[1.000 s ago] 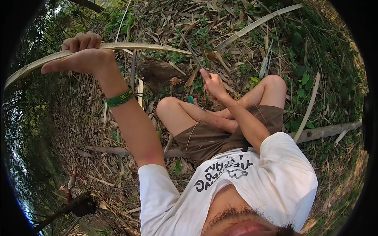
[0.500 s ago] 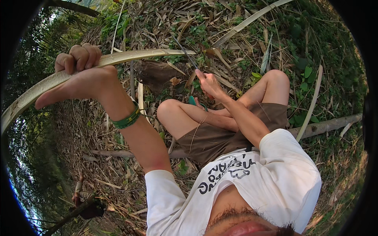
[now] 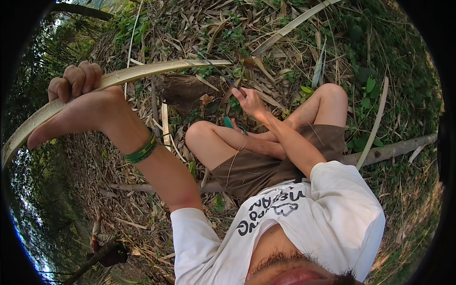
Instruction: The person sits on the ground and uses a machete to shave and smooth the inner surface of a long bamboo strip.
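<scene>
A long pale bamboo strip arches from the far left edge to the middle of the view. My left hand is wrapped round it, fingers over the top and thumb stretched along the underside. In my right hand is the handle of a knife, in front of my crossed legs. Its thin dark blade slants up and left, crossing the strip near its tip. Whether the edge touches the strip, I cannot tell. A brown block of wood lies on the ground just below that end.
Dry leaves and low green plants cover the ground. Other pale strips lie at the far right and beside my right knee. A wooden pole stretches out to the right. A green sandal is at my foot.
My left hand has shifted left and slightly down, still holding the strip. The knife has moved a little left, its blade now crossing slightly farther from the strip's tip.
</scene>
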